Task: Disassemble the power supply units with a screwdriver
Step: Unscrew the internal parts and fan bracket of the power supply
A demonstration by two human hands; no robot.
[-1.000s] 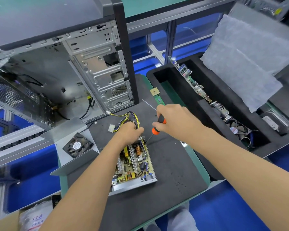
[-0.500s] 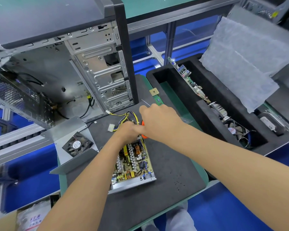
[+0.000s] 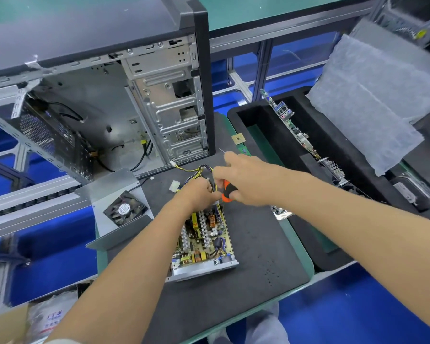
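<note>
An opened power supply unit (image 3: 204, 244) lies on the dark mat (image 3: 258, 256), its circuit board exposed. Its removed metal cover with a black fan (image 3: 125, 209) sits to the left. My left hand (image 3: 199, 192) rests at the unit's far end, fingers curled into the yellow and black cable bundle (image 3: 205, 172). My right hand (image 3: 246, 180) grips the orange and black screwdriver (image 3: 227, 192) beside the left hand; its tip points down at the unit's far right corner and is mostly hidden.
An empty computer case (image 3: 134, 108) lies open behind the mat. A black foam tray (image 3: 308, 155) on the right holds a motherboard (image 3: 293, 127) and a heatsink (image 3: 333, 170). White foam sheet (image 3: 372, 100) lies beyond it. A small chip (image 3: 238, 139) sits near the tray.
My right hand has moved left with the screwdriver, from above the mat to right beside my left hand at the unit's far end. The left hand stayed on the cables.
</note>
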